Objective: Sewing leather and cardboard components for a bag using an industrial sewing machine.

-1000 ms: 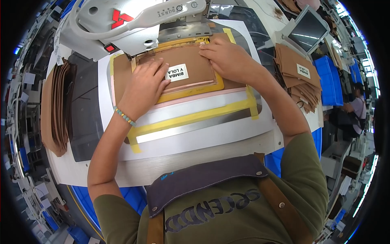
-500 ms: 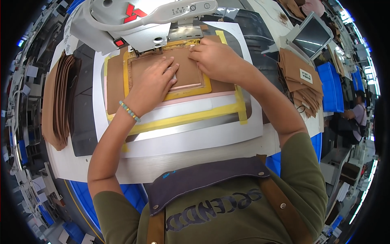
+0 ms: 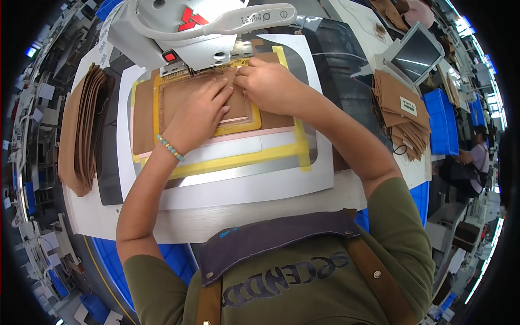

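Note:
A brown panel lies under a yellow rectangular frame beneath a white sewing machine head. My left hand, with a beaded bracelet at the wrist, rests with stretched fingers on the brown piece inside the frame. At the frame's far right side, my right hand is closed, its bent fingertips close to my left fingertips. Whatever it pinches is hidden. Yellow tape edges the metal plate below, and a white sheet lies under that.
Brown folded pieces stand stacked at the left. More brown pieces lie at the right, beside a blue bin. A small screen stands at the far right. Another person sits beyond the table.
The taped plate, frame and brown panel have shifted left under the machine head. Both hands have gone along with them, the right hand coming nearer to the left.

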The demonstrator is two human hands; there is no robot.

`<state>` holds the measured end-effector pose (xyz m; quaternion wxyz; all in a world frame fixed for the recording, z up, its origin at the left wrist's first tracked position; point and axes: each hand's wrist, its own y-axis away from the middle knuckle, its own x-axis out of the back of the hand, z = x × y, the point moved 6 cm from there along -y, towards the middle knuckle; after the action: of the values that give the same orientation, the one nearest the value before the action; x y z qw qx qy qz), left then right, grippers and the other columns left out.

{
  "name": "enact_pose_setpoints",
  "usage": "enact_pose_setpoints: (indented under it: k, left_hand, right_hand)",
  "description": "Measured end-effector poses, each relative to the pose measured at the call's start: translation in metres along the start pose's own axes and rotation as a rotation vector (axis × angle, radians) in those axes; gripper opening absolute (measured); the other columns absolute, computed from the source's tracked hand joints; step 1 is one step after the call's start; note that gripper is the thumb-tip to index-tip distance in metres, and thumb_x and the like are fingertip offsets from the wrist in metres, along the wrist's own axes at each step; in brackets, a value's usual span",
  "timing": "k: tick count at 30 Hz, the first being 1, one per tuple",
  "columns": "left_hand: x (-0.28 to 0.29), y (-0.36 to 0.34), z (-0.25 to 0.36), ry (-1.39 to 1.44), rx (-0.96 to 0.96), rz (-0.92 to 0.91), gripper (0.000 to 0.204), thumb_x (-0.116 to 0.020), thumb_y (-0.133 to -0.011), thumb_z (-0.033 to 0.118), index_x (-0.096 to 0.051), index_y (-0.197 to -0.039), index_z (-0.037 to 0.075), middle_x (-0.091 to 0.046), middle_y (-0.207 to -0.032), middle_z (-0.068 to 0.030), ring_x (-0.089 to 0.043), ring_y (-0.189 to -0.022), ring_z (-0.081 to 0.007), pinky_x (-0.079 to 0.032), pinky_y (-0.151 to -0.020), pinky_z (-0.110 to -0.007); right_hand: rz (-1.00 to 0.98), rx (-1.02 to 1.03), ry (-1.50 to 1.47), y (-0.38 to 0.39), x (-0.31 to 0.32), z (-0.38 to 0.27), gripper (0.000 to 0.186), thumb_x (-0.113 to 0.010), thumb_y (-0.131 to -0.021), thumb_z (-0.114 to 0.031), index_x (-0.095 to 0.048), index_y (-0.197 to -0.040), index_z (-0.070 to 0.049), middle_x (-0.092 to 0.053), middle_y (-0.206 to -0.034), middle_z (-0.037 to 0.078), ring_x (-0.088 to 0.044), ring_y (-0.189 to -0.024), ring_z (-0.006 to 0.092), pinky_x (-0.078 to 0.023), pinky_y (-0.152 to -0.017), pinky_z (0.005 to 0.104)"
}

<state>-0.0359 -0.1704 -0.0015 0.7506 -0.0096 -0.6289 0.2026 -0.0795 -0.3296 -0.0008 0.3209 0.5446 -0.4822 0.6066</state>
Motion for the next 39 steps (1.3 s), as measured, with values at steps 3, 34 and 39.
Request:
enact_pose_setpoints:
  k: [3, 34, 39]
  left_hand:
    - [0.003, 0.002, -0.005, 0.030, 0.011, 0.001, 0.040, -0.066, -0.103, 0.014, -0.065, -0.140, 0.000, -0.060, -0.150, -0.0175, -0.056, -0.138, -0.0377, -0.047, -0.116, -0.046]
    - [0.025, 0.058, -0.024, 0.210, -0.065, -0.197, 0.060, -0.080, -0.090, 0.024, -0.066, -0.147, 0.011, -0.049, -0.167, -0.0099, -0.034, -0.160, -0.0355, -0.028, -0.130, -0.054]
    - [0.025, 0.054, -0.027, 0.209, -0.132, -0.197, 0.063, -0.080, -0.091, 0.032, -0.065, -0.149, 0.012, -0.046, -0.168, -0.0117, -0.032, -0.160, -0.0382, -0.026, -0.130, -0.058]
  right_hand:
    - [0.013, 0.026, 0.026, -0.004, 0.000, -0.007, 0.031, -0.075, -0.086, -0.013, -0.077, -0.116, -0.004, -0.076, -0.113, 0.003, -0.065, -0.104, 0.0254, -0.059, -0.089, 0.0357]
    - [0.032, 0.212, -0.002, 0.003, 0.005, -0.045, 0.050, -0.069, -0.091, -0.007, -0.067, -0.141, -0.006, -0.073, -0.131, 0.007, -0.065, -0.123, 0.0230, -0.052, -0.097, 0.0357]
    - [0.022, 0.225, -0.020, 0.005, 0.003, -0.054, 0.051, -0.068, -0.093, -0.008, -0.065, -0.143, -0.006, -0.072, -0.133, 0.006, -0.064, -0.124, 0.0218, -0.050, -0.098, 0.0342]
